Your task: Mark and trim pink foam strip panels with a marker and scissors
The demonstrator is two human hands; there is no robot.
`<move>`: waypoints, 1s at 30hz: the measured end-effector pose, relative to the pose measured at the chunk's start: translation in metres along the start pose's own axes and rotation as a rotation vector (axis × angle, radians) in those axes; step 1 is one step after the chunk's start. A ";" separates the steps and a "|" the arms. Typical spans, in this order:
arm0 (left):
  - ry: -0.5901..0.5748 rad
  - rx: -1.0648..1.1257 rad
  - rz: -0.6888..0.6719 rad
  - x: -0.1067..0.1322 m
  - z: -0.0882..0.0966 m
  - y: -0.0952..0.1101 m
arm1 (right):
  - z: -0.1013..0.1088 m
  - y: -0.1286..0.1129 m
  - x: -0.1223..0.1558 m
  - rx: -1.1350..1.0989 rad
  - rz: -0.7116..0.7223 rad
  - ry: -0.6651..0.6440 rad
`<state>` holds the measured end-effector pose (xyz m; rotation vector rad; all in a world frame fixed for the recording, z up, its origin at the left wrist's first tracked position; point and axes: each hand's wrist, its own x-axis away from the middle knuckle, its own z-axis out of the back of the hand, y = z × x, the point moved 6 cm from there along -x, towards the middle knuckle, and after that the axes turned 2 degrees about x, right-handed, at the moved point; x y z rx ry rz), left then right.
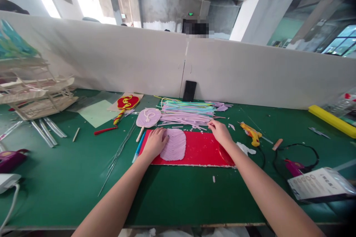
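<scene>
A lilac panel of pipe cleaners (pixel 176 146), laid side by side with rounded corners, lies on a red board (pixel 201 150). My left hand (pixel 156 142) rests flat over the panel's left edge and the board, its fingers stretched out. At the board's upper right, my right hand (pixel 220 132) is closed in a pinch at the right ends of the loose lilac pipe cleaners (pixel 185 119). Its fingertips seem to hold one of them; the exact grip is too small to see. A lilac fan (pixel 148 117) with a short handle lies beyond my left hand.
A yellow glue gun (pixel 251 133) and crumpled white tissue (pixel 245 148) lie right of the board. Thin wires (pixel 118 155) and a blue pen (pixel 139 148) lie left. A red-and-yellow fan (pixel 128 102), a leaning phone (pixel 190 90), a wooden-stick model (pixel 41 96) and a box (pixel 319 184) stand around.
</scene>
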<state>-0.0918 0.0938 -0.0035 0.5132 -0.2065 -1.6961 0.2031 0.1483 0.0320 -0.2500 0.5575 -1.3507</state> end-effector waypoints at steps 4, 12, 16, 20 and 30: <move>0.003 0.000 -0.006 0.000 0.001 0.001 | 0.017 -0.010 0.015 -0.044 0.042 -0.218; 0.010 -0.006 -0.008 0.000 0.000 0.001 | 0.007 -0.039 0.104 -0.030 -0.014 -0.935; 0.006 -0.013 -0.007 -0.001 -0.001 0.000 | -0.003 -0.053 0.131 0.237 0.106 -0.809; 0.002 -0.018 -0.009 -0.001 -0.002 -0.001 | -0.006 -0.066 0.146 0.356 0.194 -0.758; -0.009 -0.022 -0.012 -0.001 -0.002 -0.001 | 0.013 -0.055 0.133 0.236 0.147 -0.750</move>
